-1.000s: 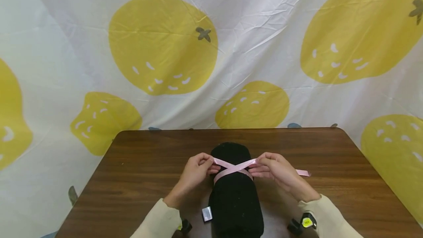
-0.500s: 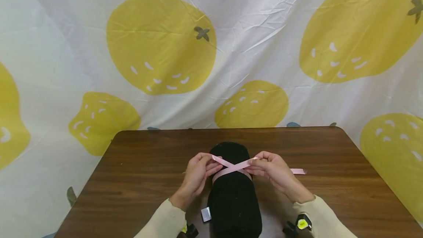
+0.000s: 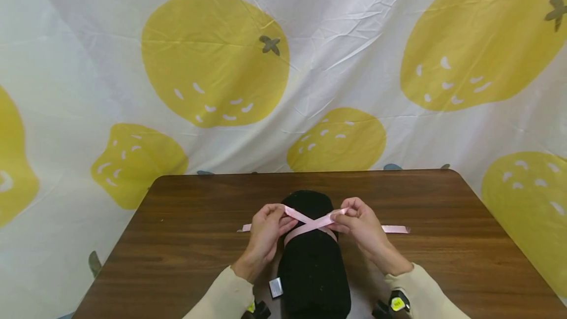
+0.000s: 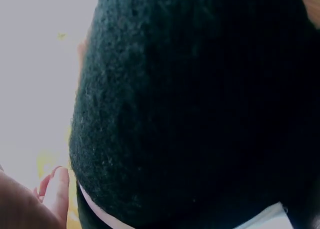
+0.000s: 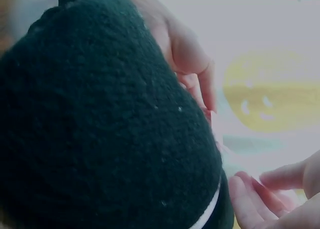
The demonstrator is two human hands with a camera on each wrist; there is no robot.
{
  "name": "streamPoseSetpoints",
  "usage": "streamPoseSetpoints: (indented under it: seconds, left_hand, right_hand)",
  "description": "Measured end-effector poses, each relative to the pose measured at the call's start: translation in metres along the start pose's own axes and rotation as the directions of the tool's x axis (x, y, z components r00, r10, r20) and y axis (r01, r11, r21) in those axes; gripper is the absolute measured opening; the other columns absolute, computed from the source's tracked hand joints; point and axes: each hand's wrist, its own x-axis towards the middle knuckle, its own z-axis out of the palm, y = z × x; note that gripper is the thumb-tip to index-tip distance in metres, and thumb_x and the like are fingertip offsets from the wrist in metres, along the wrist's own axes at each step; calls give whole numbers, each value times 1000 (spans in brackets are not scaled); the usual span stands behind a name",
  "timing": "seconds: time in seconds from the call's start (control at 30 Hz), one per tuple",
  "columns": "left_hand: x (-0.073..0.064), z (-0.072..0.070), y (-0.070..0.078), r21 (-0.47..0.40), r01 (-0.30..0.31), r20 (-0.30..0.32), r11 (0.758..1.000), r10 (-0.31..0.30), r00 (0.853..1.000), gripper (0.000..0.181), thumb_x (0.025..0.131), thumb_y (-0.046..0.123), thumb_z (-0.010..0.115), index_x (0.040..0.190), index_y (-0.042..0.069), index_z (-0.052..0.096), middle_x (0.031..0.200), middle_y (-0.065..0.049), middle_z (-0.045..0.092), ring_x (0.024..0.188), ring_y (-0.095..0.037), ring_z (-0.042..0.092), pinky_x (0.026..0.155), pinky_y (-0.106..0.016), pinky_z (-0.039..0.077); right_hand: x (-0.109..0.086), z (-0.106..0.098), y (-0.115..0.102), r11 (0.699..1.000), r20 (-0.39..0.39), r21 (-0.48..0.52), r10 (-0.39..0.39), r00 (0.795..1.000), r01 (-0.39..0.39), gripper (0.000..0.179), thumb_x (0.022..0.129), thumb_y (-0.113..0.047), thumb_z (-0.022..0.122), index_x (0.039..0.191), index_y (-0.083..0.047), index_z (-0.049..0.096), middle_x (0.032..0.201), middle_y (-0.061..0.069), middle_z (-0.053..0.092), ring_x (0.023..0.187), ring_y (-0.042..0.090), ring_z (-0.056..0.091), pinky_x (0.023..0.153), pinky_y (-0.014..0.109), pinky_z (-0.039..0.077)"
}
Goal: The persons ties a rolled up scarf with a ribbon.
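A black, fuzzy rolled cloth bundle point(image 3: 314, 270) lies lengthwise before me, cinched toward its far end by a pink ribbon point(image 3: 305, 227). The ribbon's two ends cross in an X on top of the roll. My left hand point(image 3: 264, 235) pinches one end at the roll's left side, and my right hand point(image 3: 361, 230) pinches the other at the right. Ribbon tails stick out beyond both hands. In the left wrist view the black roll point(image 4: 185, 99) fills most of the picture, with left fingers point(image 4: 59, 191) at its edge. The right wrist view shows both hands beside the roll point(image 5: 105, 119).
A brown wood-grain table point(image 3: 199, 210) carries the roll. A small white tag point(image 3: 275, 287) sticks out at the roll's left side. Behind the table's far edge hangs a white cloth point(image 3: 336, 63) printed with yellow fruit.
The right hand has shifted slightly left and its fingers have risen a little on the ribbon. The left hand has turned slightly, and a ribbon tail now shows to its left.
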Motion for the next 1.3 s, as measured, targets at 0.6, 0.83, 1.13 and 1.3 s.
streamPoseSetpoints:
  seconds: [0.6, 0.83, 1.13, 1.3]
  left_hand:
    - [5, 5, -4, -2, -74, -20, 997, 74, 997, 17, 102, 5, 51, 112, -9, 53, 92, -8, 66, 82, -18, 70, 85, -37, 57]
    - [8, 8, -1, -30, -72, -34, 997, 71, 997, 14, 98, 1, 57, 110, -6, 54, 88, -7, 64, 78, -16, 68, 78, -34, 59]
    - [10, 10, -2, 17, -86, -51, 996, 87, 995, 31, 93, 3, 66, 116, -5, 46, 80, 0, 62, 67, -12, 60, 66, -25, 54]
    - [11, 10, -2, 77, -94, -78, 993, 100, 992, 38, 89, 6, 72, 115, -1, 46, 82, 2, 68, 69, -11, 58, 63, -23, 50]
  right_hand:
    - [5, 15, 7, 975, -150, 213, -25, 988, 57, 33, 93, 12, 57, 93, -9, 31, 80, -1, 70, 82, 13, 73, 78, 31, 58]
    - [8, 19, 8, 962, -177, 263, -24, 984, 71, 36, 91, 12, 59, 92, -10, 30, 78, -3, 63, 80, 13, 72, 78, 32, 59]
    - [10, 24, 9, 950, -167, 308, 4, 986, 48, 33, 92, 12, 57, 92, -10, 32, 79, -2, 65, 78, 12, 71, 70, 25, 57]
    - [8, 25, 6, 950, -172, 304, -12, 985, 65, 31, 93, 10, 58, 92, -9, 33, 81, -2, 63, 81, 12, 72, 74, 28, 58]
